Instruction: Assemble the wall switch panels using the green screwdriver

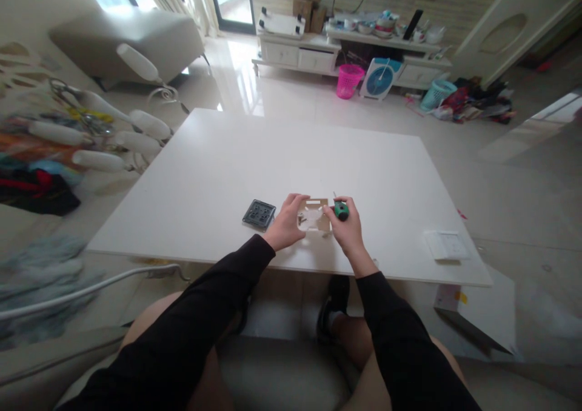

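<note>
Near the front edge of the white table (291, 156), a small cream-coloured square box, open in the middle (324, 222), sits between my hands. My left hand (287, 223) grips its left side, thumb and fingers curved around the edge. In my right hand (349, 232) is a screwdriver with a green and black handle (341, 211); its thin shaft points away from me. The right thumb lies against the box's right edge. Small metal pieces (302, 217), perhaps screws, show inside the box at the left. Just left of my left hand lies a dark square socket panel (259, 214).
A white switch plate (445, 245) lies near the table's right corner. White chair-like or lamp-like arms (145, 123) stand beside the left edge. Beyond the table are a pink basket (349, 82), a blue fan (381, 79) and a low white cabinet (297, 55).
</note>
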Tool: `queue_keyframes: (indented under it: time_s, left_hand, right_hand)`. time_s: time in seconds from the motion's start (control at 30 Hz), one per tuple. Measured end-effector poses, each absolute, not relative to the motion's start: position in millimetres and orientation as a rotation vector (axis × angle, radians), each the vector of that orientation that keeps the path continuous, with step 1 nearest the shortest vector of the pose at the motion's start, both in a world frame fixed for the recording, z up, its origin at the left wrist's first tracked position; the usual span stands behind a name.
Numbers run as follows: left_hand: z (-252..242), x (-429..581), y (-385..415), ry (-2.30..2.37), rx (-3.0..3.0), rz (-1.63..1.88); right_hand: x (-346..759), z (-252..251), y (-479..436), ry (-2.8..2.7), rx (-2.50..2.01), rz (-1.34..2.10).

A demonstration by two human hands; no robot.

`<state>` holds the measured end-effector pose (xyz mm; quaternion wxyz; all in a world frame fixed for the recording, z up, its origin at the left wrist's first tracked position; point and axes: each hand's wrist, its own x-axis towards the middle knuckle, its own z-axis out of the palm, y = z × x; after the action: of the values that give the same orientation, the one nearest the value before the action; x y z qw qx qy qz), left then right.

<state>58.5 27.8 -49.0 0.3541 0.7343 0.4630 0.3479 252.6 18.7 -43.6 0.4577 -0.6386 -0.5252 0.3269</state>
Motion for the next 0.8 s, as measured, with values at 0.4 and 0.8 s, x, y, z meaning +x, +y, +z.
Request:
queue_keyframes:
  time_s: [0.4,0.8]
  left_hand:
    - [-52,80,27,1.005,0.255,1.077]
    - [-40,77,28,0.929,-0.137,1.118]
  right_hand:
    - [245,-45,21,-1.261,-1.422,0.663]
    - [234,-25,-8,-1.88,-1.105,0.379]
